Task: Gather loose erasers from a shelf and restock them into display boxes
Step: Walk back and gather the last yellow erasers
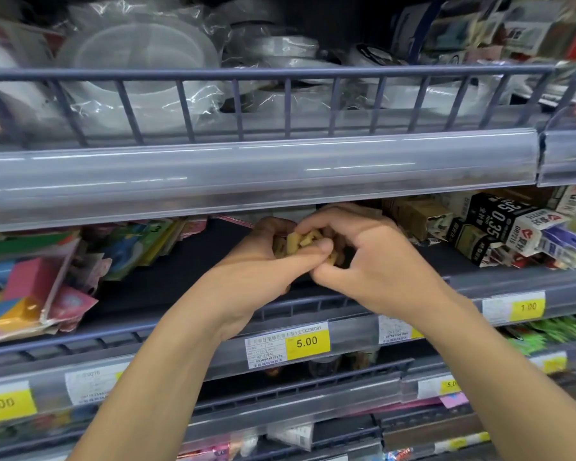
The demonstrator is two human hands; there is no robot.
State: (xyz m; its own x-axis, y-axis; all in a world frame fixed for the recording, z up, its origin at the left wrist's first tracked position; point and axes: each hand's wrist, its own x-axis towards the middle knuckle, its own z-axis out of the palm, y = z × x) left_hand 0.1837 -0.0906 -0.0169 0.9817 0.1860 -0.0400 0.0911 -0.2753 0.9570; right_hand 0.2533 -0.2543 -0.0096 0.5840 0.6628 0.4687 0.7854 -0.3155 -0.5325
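Both hands are over the middle shelf (187,277), cupped together around a cluster of small tan erasers (301,242). Left hand (263,261) grip curled under the pile; right hand (363,257) grip pinching pieces from above. No display box identifiable. Recommend keeping palms closed beneath before withdrawing, lest pieces spill onto the shelf.

Two hands (316,261); perhaps five erasers (301,241)

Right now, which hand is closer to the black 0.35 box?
Right. The right hand is just left of the black box; the left hand is farther left.
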